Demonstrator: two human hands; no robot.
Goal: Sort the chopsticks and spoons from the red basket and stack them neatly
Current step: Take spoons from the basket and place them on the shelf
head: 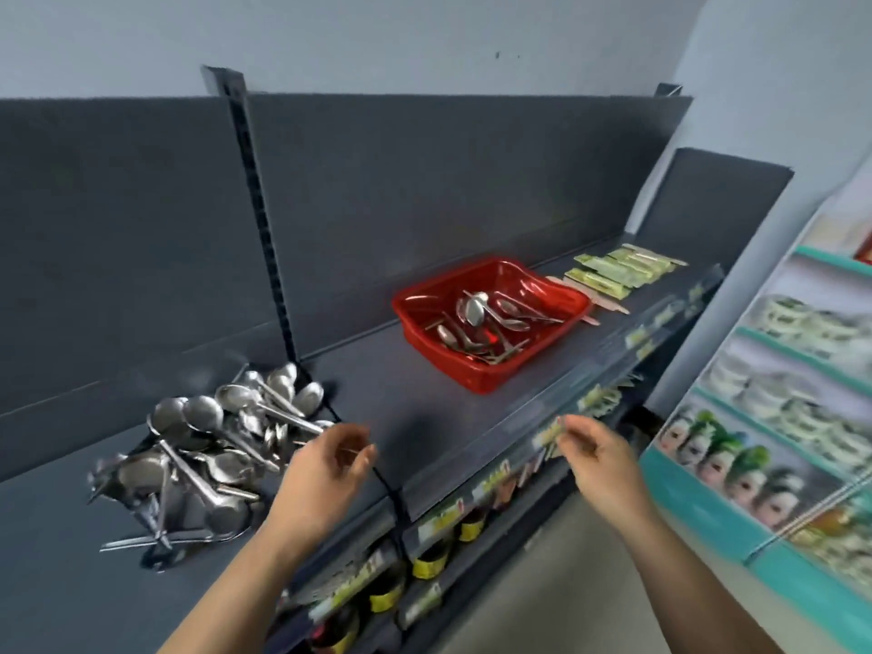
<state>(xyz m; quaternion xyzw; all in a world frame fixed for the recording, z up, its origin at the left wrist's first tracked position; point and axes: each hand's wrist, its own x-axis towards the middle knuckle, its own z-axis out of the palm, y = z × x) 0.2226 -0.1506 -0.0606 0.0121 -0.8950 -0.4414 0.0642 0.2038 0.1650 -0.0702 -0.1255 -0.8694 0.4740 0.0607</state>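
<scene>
Hovering L hand (330,460), R hand (595,448), fingers loose, empty, 1 red basket (465,372), 1 spoon pile (212,441)

The basket (427,330) is glossy red, the spoons (475,308) in it and the spoon heap (212,446) are shiny silver, the chopstick packets (613,272) are yellow-green with pale tan ends, the shelf (391,394) is dark grey, and the wall (377,35) is pale blue-grey.

Shiny metal, glossy plastic, matt shelf

Spoons (222,446) look like polished steel, the red basket (490,318) is glossy smooth plastic, and the shelf (377,384) is flat matt dark grey.
</scene>
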